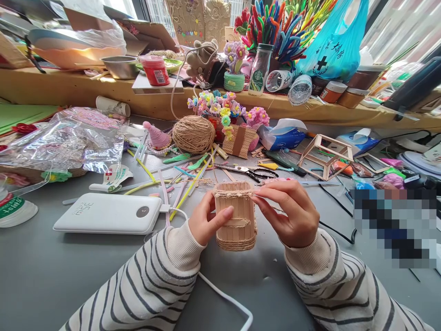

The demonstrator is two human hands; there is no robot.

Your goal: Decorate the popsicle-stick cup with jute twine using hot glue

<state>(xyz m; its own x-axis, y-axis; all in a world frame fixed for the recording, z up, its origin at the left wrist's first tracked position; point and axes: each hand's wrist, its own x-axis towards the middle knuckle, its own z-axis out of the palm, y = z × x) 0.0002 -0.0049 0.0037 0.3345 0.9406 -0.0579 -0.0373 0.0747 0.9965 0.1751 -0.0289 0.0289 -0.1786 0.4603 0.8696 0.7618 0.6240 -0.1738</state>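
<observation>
A small basket of popsicle sticks [237, 209], bound with jute twine at its top, middle and base, stands upright on the grey table [69, 276] in front of me. My left hand [206, 220] grips its left side, thumb pressed on the front. My right hand [289, 211] pinches the twine at the basket's upper right rim, a loose strand running off to the right. A ball of jute twine [193, 134] lies behind the basket. Black-handled scissors [253, 172] lie just beyond it.
A white power bank [108, 214] with its cable lies at the left. Coloured pipe cleaners [179, 181], a plastic bag [65, 140], a flower-filled stick basket [237, 133], a wooden stick frame [325, 156] and tissue packs crowd the table. A cluttered wooden shelf [69, 87] runs along the back.
</observation>
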